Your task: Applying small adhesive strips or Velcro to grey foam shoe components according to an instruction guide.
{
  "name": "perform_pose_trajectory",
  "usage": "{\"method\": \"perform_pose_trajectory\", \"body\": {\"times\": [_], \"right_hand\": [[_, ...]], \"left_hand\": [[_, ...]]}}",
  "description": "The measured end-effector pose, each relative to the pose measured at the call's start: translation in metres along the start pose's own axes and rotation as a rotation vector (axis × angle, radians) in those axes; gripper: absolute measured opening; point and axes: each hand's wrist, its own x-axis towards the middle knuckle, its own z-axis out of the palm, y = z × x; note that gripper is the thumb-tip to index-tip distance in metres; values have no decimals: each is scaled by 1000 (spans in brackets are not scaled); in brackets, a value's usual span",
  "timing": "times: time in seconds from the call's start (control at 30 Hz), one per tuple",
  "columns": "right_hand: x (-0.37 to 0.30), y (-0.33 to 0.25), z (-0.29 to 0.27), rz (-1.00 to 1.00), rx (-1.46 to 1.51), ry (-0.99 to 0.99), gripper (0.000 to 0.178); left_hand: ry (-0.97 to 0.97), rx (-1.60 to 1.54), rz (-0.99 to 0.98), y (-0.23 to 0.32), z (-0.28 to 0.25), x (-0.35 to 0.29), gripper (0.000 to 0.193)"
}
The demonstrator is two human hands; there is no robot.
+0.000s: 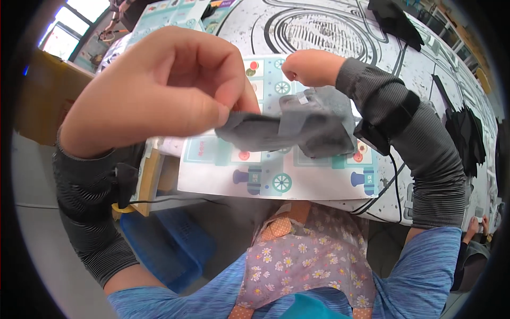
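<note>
My left hand [159,95], large and close, pinches the end of a folded dark grey cloth piece [297,130] between thumb and fingertips. The cloth stretches rightward in the air above the table, slightly smeared by motion. A small shiny pale patch shows on its upper part. Just beyond the cloth's upper edge is my right hand [314,67], its fingers curled closed and pointing left. What those fingers hold, if anything, is hidden. Beneath the cloth lies a white and mint printed sheet [228,181] with wheel and fruit pictures.
Black cloth strips [465,133] hang in a pile at the right, and a black piece [396,24] lies far back. A blue plastic basket [167,247] stands below the table at left, near a cardboard box [58,95]. Cables run from both wrists. Another person's hands [478,226] show far right.
</note>
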Motion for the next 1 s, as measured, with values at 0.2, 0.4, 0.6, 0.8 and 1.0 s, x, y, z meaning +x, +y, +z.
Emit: {"method": "perform_pose_trajectory", "body": {"times": [0.2, 0.4, 0.6, 0.8, 1.0], "right_hand": [[-82, -17, -36, -111, 461, 358, 15], [-161, -37, -7, 170, 1203, 192, 24], [-202, -62, 57, 68, 1275, 86, 40], [-202, -124, 107, -95, 2053, 195, 66], [-195, -131, 109, -250, 2046, 125, 71]], "left_hand": [[89, -231, 87, -9, 12, 2, 16], [57, -556, 158, -24, 23, 12, 12], [192, -585, 174, -14, 29, 13, 12], [427, -678, 187, -13, 53, 15, 9], [330, -816, 93, -39, 51, 26, 9]]}}
